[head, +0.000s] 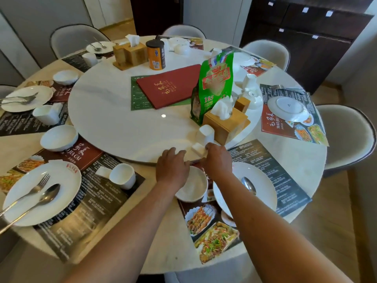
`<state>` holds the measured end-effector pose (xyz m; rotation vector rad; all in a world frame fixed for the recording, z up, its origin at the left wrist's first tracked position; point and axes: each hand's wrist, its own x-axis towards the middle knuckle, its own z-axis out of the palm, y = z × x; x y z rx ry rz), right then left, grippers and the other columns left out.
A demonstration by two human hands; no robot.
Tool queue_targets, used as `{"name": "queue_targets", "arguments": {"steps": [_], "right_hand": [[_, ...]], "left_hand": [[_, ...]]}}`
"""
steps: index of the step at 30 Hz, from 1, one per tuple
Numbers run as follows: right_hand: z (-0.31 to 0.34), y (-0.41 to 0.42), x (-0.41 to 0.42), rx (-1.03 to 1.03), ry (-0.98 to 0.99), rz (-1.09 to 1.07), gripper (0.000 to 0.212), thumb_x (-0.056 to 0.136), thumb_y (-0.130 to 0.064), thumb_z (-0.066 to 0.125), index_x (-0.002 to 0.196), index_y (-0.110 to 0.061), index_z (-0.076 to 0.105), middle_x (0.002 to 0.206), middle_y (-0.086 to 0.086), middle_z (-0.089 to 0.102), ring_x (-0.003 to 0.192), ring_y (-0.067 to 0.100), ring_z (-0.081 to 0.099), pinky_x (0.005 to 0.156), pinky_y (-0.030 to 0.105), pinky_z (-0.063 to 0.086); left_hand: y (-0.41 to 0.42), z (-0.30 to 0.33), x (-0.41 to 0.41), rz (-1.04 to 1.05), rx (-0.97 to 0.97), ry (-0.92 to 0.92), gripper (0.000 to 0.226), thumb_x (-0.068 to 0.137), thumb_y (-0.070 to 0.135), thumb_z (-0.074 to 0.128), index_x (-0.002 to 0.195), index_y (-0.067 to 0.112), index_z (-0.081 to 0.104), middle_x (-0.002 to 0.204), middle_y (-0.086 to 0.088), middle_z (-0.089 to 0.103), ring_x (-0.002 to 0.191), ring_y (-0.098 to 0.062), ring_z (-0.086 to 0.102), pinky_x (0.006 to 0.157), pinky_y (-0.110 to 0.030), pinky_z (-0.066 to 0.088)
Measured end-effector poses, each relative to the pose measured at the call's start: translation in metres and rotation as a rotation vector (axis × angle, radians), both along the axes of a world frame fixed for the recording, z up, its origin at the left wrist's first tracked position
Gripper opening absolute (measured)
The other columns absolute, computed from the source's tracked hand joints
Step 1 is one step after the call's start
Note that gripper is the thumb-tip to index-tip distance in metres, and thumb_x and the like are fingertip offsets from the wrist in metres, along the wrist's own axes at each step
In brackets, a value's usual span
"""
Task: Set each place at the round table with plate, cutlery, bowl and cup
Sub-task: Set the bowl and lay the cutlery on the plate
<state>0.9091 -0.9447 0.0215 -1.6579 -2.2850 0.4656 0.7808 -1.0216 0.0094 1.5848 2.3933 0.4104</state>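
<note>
- While the turntable (122,123) edge is touched by the left hand (172,167), fingers relaxed.
- A cup (199,149) beside the turntable edge is pinched by the right hand (217,160).

The plates (42,198), bowls (59,137) and cups (122,175) are plain white. The placemats (91,213) are black and dark red with food photos. The menu folder (170,88) is red, the snack bag (214,86) green.

Both hands reach to the turntable's (114,111) near edge: left hand (171,166) flat, right hand (217,160) touching a small white cup (199,149).
</note>
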Motion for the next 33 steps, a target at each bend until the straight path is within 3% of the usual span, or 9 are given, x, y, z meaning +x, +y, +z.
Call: {"name": "queue_targets", "arguments": {"steps": [6,11,17,21,24,28,33], "right_hand": [[0.021,-0.013,0.078,0.052,0.048,0.100,0.028,0.077,-0.031,0.078,0.097,-0.014,0.067,0.087,0.007,0.070,0.083,0.030,0.068,0.062,0.030,0.045],[0.040,-0.024,0.125,0.060,0.031,0.152,0.029,0.074,-0.023,0.074,0.102,-0.014,0.070,0.095,0.006,0.072,0.090,0.029,0.067,0.069,0.031,0.048],[0.041,-0.033,0.160,0.021,0.014,0.119,0.020,0.071,-0.023,0.075,0.089,-0.019,0.069,0.086,0.000,0.070,0.076,0.020,0.064,0.063,0.029,0.051],[0.035,-0.032,0.189,0.015,-0.001,0.093,0.018,0.074,-0.023,0.076,0.091,-0.019,0.072,0.083,-0.001,0.070,0.075,0.019,0.062,0.060,0.026,0.041],[0.031,-0.025,0.208,0.012,-0.006,0.077,0.021,0.073,-0.018,0.075,0.094,-0.020,0.072,0.088,0.001,0.072,0.076,0.022,0.060,0.064,0.027,0.042],[0.020,0.003,0.224,0.011,-0.012,0.099,0.030,0.073,-0.019,0.075,0.102,-0.022,0.073,0.095,0.004,0.073,0.086,0.027,0.066,0.067,0.027,0.046],[0.003,0.059,0.232,0.000,-0.022,0.201,0.030,0.068,-0.020,0.075,0.098,-0.021,0.075,0.091,0.005,0.074,0.087,0.031,0.067,0.067,0.032,0.050]], "left_hand": [[-0.033,0.029,0.084,0.081,0.074,0.021,0.044,0.100,0.037,0.050,0.142,0.024,0.054,0.149,-0.006,0.048,0.138,-0.026,0.038,0.112,-0.040,0.034],[-0.052,0.046,0.142,0.065,0.148,0.040,0.046,0.097,0.036,0.056,0.142,0.026,0.052,0.142,-0.001,0.053,0.132,-0.026,0.043,0.110,-0.042,0.036],[-0.057,0.043,0.164,0.079,0.157,0.043,0.049,0.099,0.039,0.053,0.146,0.027,0.044,0.154,0.000,0.040,0.143,-0.025,0.031,0.117,-0.043,0.030],[-0.057,0.031,0.167,0.082,0.101,0.038,0.056,0.101,0.040,0.048,0.153,0.025,0.034,0.159,-0.004,0.034,0.147,-0.028,0.025,0.119,-0.044,0.025],[-0.057,0.022,0.176,0.061,0.067,0.038,0.057,0.102,0.042,0.047,0.154,0.025,0.032,0.159,-0.007,0.034,0.148,-0.030,0.024,0.120,-0.046,0.024],[-0.043,0.010,0.195,0.075,0.072,0.048,0.054,0.102,0.042,0.047,0.152,0.027,0.037,0.158,-0.006,0.034,0.149,-0.029,0.023,0.121,-0.044,0.022],[-0.010,-0.002,0.220,0.157,0.072,0.045,0.052,0.100,0.044,0.046,0.149,0.029,0.044,0.153,-0.004,0.042,0.142,-0.029,0.031,0.118,-0.045,0.026]]}}
